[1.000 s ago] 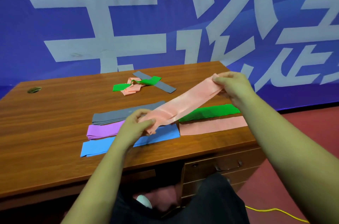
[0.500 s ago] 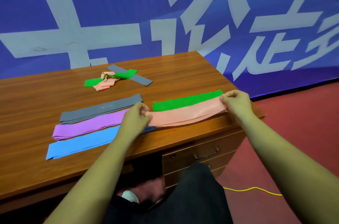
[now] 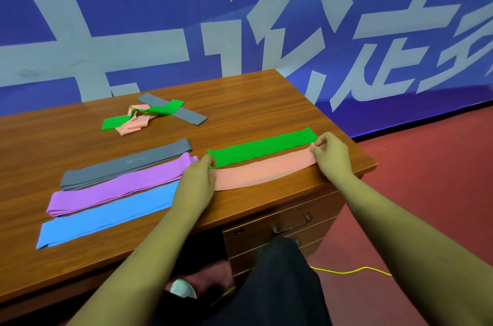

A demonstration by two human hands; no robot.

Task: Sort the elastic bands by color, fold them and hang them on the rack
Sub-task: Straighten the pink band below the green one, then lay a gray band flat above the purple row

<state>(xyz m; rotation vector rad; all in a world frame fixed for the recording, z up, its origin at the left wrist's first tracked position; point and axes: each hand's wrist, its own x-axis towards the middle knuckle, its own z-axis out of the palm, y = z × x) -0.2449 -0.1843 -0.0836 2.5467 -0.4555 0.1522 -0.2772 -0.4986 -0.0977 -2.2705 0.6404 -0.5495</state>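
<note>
Your left hand (image 3: 198, 176) and right hand (image 3: 329, 153) pinch the pink band's (image 3: 260, 172) ends flat on the counter (image 3: 266, 101); green band (image 3: 262, 147) just beyond, counter edge just right.

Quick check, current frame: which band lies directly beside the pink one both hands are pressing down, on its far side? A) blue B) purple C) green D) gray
C: the green band runs along the far edge of the pink band, which the left hand and right hand hold flat at its ends; the blue, purple and gray ones lie off to the left.
</note>
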